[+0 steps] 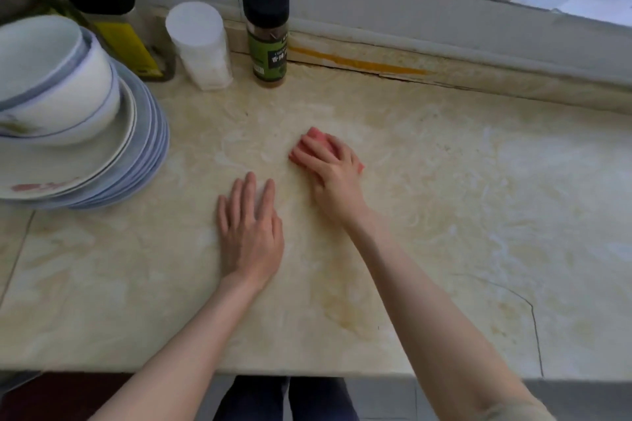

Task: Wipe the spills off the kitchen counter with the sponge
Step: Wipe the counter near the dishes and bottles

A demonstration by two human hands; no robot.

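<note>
Right hand (330,164) presses sponge (316,137) flat to counter (444,215) for scrubbing; left hand (251,229) splayed empty, bracing.

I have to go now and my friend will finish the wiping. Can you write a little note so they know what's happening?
Right hand: pressed flat on the pink sponge, mid-counter.
Left hand: empty, flat on the counter.
Done: pale wipe streaks show around the sponge.
Left: a brownish stain near the front edge looks unwiped.
Careful: stacked plates and bowls at left, spice jar and white container at the back.
</note>
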